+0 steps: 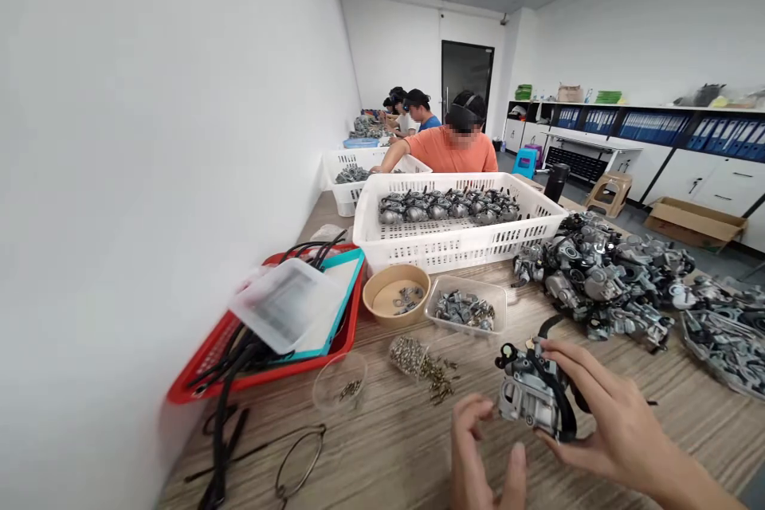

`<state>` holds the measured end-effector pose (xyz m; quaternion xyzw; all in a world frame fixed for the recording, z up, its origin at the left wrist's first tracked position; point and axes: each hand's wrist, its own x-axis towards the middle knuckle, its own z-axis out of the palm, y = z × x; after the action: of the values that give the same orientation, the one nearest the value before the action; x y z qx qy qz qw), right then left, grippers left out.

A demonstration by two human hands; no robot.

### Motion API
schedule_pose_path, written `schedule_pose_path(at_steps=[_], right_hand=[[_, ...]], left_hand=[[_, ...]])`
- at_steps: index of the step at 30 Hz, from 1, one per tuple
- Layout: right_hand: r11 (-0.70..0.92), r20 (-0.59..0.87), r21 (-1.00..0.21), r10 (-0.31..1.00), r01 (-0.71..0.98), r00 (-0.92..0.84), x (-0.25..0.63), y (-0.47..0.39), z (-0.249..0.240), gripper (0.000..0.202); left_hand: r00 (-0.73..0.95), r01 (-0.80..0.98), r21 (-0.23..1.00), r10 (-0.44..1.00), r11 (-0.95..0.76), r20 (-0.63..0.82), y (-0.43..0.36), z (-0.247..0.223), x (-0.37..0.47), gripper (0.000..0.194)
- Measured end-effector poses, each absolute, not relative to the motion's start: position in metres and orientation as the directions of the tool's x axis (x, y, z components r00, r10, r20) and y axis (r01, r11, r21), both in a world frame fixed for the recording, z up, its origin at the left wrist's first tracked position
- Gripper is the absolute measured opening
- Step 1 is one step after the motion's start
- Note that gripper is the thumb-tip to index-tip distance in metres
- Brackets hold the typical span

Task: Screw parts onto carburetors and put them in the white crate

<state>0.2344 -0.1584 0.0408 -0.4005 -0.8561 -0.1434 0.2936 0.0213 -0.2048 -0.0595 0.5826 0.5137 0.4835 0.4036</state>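
My right hand (625,410) grips a silver-and-black carburetor (529,397) from its right side, thumb below and fingers over the top. The carburetor is held over the near part of the table, with a black strap or hose along its side. Just left of it is my left hand (478,458), fingers curled and thumb apart, with nothing visible between them. Small brass screws (439,378) lie spilled from a clear cup (408,356) beyond that hand. A clear tray (466,307) of small metal parts stands behind the carburetor.
A white crate (454,243) holds rows of carburetors. More carburetors (610,271) are heaped at right. A tan bowl (395,295), a small clear cup (340,382), a red basket (268,370) and eyeglasses (299,462) are left. A co-worker in orange (442,155) sits opposite.
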Motion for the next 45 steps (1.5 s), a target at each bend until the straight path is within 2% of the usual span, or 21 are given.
schedule_pose_path(at_steps=[3,6,8,13,17,21,22,25,27,29,31,32,35,39,45], right_hand=[[0.613,0.630,-0.043,0.629,0.789,-0.455,0.230,-0.173,0.010,0.057],[0.607,0.649,-0.096,0.639,0.789,-0.413,0.222,-0.177,-0.006,0.055],[0.610,0.660,-0.109,0.635,0.785,-0.402,0.215,-0.177,-0.014,0.053],[0.588,0.633,-0.101,0.660,0.803,-0.404,0.208,-0.175,-0.035,0.055],[0.557,0.596,-0.130,0.705,0.820,-0.384,0.224,-0.184,-0.053,0.065],[0.662,0.510,-0.109,0.677,0.741,-0.530,0.257,-0.192,-0.047,0.080],[0.676,0.506,-0.112,0.669,0.728,-0.544,0.264,-0.191,-0.041,0.076],[0.626,0.552,-0.147,0.695,0.766,-0.462,0.274,-0.175,-0.010,0.033],[0.580,0.589,-0.154,0.704,0.800,-0.397,0.268,-0.152,0.013,0.017],[0.556,0.497,-0.102,0.747,0.825,-0.442,0.251,-0.122,0.033,0.022],[0.468,0.262,0.049,0.846,0.882,-0.464,0.227,-0.088,0.046,0.030],[0.467,0.195,0.079,0.859,0.881,-0.473,0.212,-0.072,0.049,0.027],[0.496,0.066,0.127,0.860,0.859,-0.507,0.167,-0.027,0.048,0.023],[0.523,-0.090,0.188,0.852,0.832,-0.515,0.124,0.014,0.041,0.031],[0.529,-0.210,0.235,0.847,0.816,-0.488,0.119,0.032,0.039,0.032]], left_hand=[[0.010,0.236,0.944,0.972,-0.230,0.234,-0.196,-0.060,0.009,0.052],[0.095,0.254,0.927,0.961,-0.277,0.261,-0.187,-0.060,0.001,0.063],[0.152,0.273,0.914,0.952,-0.300,0.267,-0.183,-0.060,-0.003,0.059],[0.175,0.371,0.887,0.959,-0.275,0.224,-0.179,-0.064,-0.007,0.032],[0.240,0.417,0.850,0.941,-0.321,0.238,-0.181,-0.062,-0.006,0.030],[0.312,0.421,0.822,0.912,-0.383,0.265,-0.184,-0.054,-0.005,0.032],[0.323,0.419,0.819,0.907,-0.392,0.269,-0.184,-0.051,-0.004,0.032],[0.347,0.411,0.812,0.894,-0.415,0.282,-0.184,-0.045,-0.003,0.032],[0.351,0.402,0.809,0.888,-0.429,0.296,-0.185,-0.042,-0.002,0.031],[0.346,0.394,0.808,0.885,-0.438,0.312,-0.186,-0.042,-0.001,0.032],[0.340,0.384,0.809,0.882,-0.446,0.325,-0.187,-0.044,0.000,0.034],[0.338,0.380,0.809,0.881,-0.449,0.330,-0.187,-0.045,0.000,0.035],[0.334,0.369,0.809,0.877,-0.458,0.345,-0.186,-0.048,0.000,0.035],[0.339,0.357,0.804,0.868,-0.476,0.363,-0.184,-0.054,0.002,0.038],[0.341,0.329,0.810,0.861,-0.485,0.377,-0.182,-0.060,0.005,0.039]])
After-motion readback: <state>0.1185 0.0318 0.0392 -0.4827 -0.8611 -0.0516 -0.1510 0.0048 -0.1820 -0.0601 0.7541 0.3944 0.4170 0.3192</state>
